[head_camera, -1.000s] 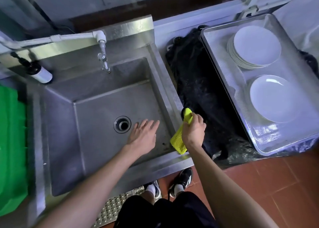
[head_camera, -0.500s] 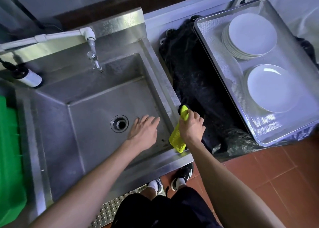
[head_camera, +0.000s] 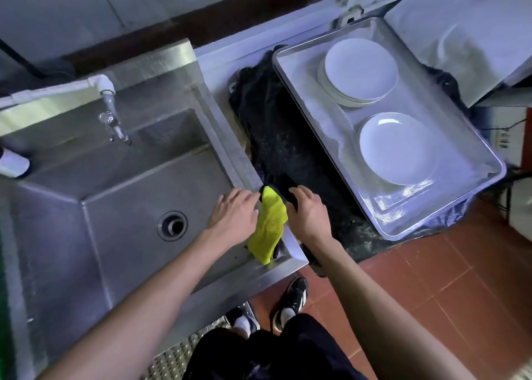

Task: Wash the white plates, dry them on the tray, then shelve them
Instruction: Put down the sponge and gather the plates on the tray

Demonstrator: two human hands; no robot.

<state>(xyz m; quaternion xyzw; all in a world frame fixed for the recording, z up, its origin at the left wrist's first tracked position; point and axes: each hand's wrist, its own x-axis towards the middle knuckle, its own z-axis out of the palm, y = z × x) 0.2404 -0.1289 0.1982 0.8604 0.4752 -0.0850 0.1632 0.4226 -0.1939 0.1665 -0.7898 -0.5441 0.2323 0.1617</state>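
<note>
- Stainless steel forms the sink (head_camera: 95,207), the largest thing in view, its basin bare of plates, which suggests the washing is done.
- At two o'clock the metal tray (head_camera: 293,71) rests on a black cloth (head_camera: 288,149), probably to catch drips.
- Inside the tray, white plates (head_camera: 359,68) are stacked at the far end, and a second stack or lone plate (head_camera: 397,149) lies nearer, apparently drying.
- Draped over the sink's right rim hangs a yellow rag (head_camera: 269,230), likely parked there to drain.
- Just left of it, the left hand (head_camera: 233,215) lies with fingers straight, touching the rag's edge.
- At three o'clock of the rag, the right hand (head_camera: 306,214) rests relaxed on the black cloth, gripping nothing.
</note>
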